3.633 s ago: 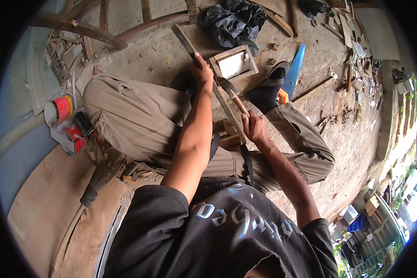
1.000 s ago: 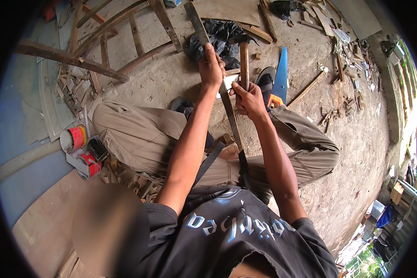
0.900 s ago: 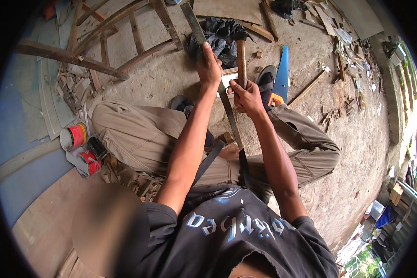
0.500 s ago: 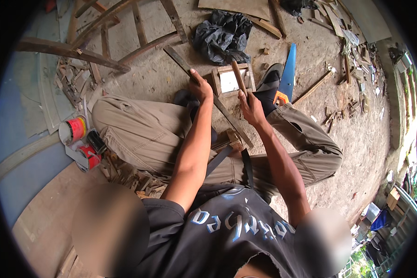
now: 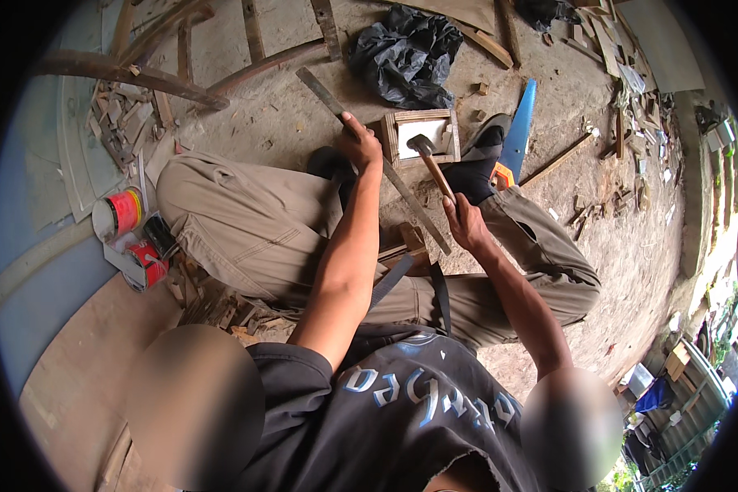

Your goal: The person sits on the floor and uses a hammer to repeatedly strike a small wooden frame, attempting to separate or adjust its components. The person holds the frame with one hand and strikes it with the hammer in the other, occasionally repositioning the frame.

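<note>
seated on a dusty concrete floor [image 5: 303, 123], legs folded, work held in front of the knees. left hand [image 5: 359, 144] wrapped around a long, thin wooden slat [image 5: 385, 168], fingers [image 5: 367, 156] clenched on it near its upper part; slat running diagonally from above the hand down to the wood block [image 5: 407, 243] between the legs. right hand [image 5: 466, 223] just right of the slat's lower end, fingers closed on the wooden handle of a hammer [image 5: 431, 164]; handle rising up and leftward, dark metal head poised over a small square wooden frame [image 5: 422, 135] just right of the slat's middle. frame made of pale, rough-sawn strips around a white centre.

right of the slat, beyond the frame, a blue-bladed handsaw [image 5: 517, 135] with an orange grip lying flat. above the slat, a crumpled black plastic bag [image 5: 406, 53], glossy and creased. left of the slat, past the khaki trouser knee, round red tins [image 5: 131, 238] with pale lids, beside splintered offcuts. curved wooden poles and planks scattered farther up-left of the slat; chips, sticks and scraps strewn far right of it. open-air yard, daylight.
</note>
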Motion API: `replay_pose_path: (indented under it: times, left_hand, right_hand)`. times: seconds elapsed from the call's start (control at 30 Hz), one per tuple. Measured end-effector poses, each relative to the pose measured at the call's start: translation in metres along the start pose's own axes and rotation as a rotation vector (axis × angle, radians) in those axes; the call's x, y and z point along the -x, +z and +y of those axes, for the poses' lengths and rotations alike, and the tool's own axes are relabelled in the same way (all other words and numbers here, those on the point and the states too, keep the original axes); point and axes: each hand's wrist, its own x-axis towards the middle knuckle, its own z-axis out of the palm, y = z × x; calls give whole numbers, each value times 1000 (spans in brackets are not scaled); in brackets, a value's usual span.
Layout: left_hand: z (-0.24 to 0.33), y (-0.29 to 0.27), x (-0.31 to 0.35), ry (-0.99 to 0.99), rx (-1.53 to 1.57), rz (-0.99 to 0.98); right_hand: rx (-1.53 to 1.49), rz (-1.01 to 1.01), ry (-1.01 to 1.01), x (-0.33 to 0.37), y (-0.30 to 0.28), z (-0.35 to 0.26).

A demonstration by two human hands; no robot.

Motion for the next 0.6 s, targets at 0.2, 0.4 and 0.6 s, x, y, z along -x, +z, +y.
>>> replay_pose_path:
  times: [0.2, 0.4, 0.6]
  left_hand:
    - [14, 2, 10, 330, -277, 92]
    - [12, 5, 6, 292, -292, 185]
    - [1, 3, -1, 173, -359, 132]
  right_hand:
    - [41, -64, -13, 5, 6, -6]
    - [100, -77, -88, 6, 12, -1]
    - [-22, -17, -227, 5, 5, -7]
